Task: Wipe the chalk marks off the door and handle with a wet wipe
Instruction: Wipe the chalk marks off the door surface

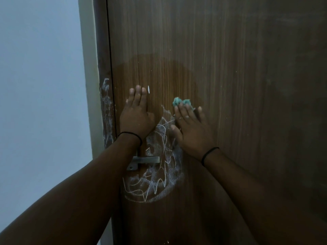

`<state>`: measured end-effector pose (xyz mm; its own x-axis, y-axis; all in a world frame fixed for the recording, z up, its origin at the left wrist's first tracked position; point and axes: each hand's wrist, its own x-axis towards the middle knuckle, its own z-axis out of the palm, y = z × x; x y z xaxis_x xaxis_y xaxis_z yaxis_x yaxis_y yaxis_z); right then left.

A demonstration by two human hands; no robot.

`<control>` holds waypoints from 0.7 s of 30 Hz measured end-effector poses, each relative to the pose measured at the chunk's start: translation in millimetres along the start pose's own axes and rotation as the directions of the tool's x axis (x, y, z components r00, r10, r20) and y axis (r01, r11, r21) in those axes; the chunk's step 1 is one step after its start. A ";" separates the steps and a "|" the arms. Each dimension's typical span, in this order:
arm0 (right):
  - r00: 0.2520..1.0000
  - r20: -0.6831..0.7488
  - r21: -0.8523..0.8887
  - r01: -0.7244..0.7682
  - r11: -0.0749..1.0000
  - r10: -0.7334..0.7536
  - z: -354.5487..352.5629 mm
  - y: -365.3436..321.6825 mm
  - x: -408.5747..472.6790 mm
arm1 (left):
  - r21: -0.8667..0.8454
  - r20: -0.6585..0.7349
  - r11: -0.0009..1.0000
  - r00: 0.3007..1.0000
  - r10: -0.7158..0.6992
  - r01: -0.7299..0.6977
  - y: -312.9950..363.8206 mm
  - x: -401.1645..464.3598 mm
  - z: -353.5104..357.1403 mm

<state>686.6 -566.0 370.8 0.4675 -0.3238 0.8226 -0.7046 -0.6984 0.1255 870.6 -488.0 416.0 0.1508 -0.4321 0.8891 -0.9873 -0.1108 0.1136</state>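
Against the brown wooden door [212, 68] we press our left hand [136, 117] flat, fingers straight and held together, just above the metal handle [147, 160]. Our right hand [192, 131] lies beside it with fingers straight and slightly spread, pressing the crumpled teal wet wipe [181, 102] to the wood under the fingertips. White chalk marks [159, 174] scrawl between our wrists and around the handle, and more chalk streaks the door frame [106, 110] at left. Each wrist wears a black band [208, 152].
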 end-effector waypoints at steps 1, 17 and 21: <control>1.000 0.020 -0.008 0.018 1.000 -0.017 0.9 1.8 -9.2 | 0.000 0.003 1.000 1.000 0.000 0.000 0.5 0.0 -0.5; 0.862 -0.358 0.503 -0.145 0.852 0.359 -29.6 16.3 25.4 | 0.002 0.001 1.000 1.000 0.012 -0.012 -3.7 -1.1 4.5; 0.881 -0.357 0.514 -0.092 0.853 0.310 -25.1 8.6 35.5 | -0.001 -0.011 1.000 1.000 0.022 -0.022 -3.9 -1.9 3.4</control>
<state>683.7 -567.5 415.0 0.0033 -0.2744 0.9616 -0.3690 -0.8941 -0.2539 874.3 -489.8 412.3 0.1287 -0.4249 0.8960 -0.9904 -0.1008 0.0944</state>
